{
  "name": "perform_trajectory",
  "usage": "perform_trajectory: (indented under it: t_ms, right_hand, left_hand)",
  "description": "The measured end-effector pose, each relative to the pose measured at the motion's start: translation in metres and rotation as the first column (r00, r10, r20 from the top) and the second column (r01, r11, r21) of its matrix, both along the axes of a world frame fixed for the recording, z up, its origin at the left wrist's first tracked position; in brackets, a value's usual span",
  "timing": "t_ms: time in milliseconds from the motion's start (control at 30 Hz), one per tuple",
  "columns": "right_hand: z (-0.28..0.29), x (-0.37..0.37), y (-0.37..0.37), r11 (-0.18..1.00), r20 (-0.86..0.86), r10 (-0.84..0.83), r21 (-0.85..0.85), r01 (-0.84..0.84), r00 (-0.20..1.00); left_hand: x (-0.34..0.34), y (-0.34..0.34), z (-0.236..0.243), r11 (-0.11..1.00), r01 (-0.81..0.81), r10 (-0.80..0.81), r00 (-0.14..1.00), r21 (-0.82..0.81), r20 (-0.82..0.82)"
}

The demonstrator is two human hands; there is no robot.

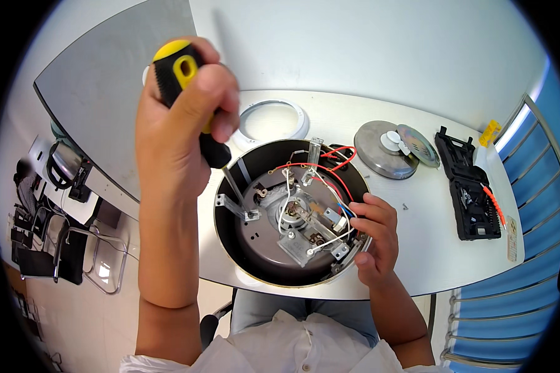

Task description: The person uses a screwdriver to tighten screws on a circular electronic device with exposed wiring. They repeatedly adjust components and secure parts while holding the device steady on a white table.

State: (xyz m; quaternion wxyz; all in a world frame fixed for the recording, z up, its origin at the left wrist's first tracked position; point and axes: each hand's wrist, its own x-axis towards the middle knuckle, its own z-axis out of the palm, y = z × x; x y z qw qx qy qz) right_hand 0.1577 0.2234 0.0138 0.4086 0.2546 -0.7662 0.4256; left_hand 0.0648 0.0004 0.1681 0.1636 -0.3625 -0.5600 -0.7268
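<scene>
The left hand [177, 133] was wrapped tight around a fat black and yellow screwdriver [214, 151], which pointed down into a round, dark pot [233, 242]. The pot sat near the front edge of the table [429, 261], open side up, with metal parts [295, 247] and wires [302, 165] inside. The tip seemed to be at the foot of a metal strip [232, 207] (it was hard to see what it touched). So the step looked like turning a screw there, in or out, I couldn't say which. The right hand [379, 239] curled by the pot's right rim; I couldn't tell if it squeezed the rim or just leaned there. The next move seemed to call for a straight push and a pot that didn't wobble.

The white table also held a white ring [301, 123], a shiny lid [379, 155], a black tool box [479, 217] and a small screw [406, 207]. Past a grey board [118, 81] on the left were a kettle [66, 163] and a chair [70, 261]; on the right were metal bars [544, 124].
</scene>
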Motion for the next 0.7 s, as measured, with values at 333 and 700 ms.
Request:
perform_trajectory:
  t_ms: [333, 700]
  right_hand:
    - [0.0, 0.0, -0.001, 1.0, 0.009, -0.011, 0.001, 0.011, 1.0]
    - [0.001, -0.001, -0.002, 1.0, 0.003, -0.014, 0.017, 0.013, 1.0]
  left_hand:
    - [-0.037, -0.018, -0.003, 0.587, 0.808, -0.805, 0.59, 0.061, -0.067]
    - [-0.053, -0.015, 0.003, 0.222, 0.975, -0.975, 0.223, 0.027, -0.021]
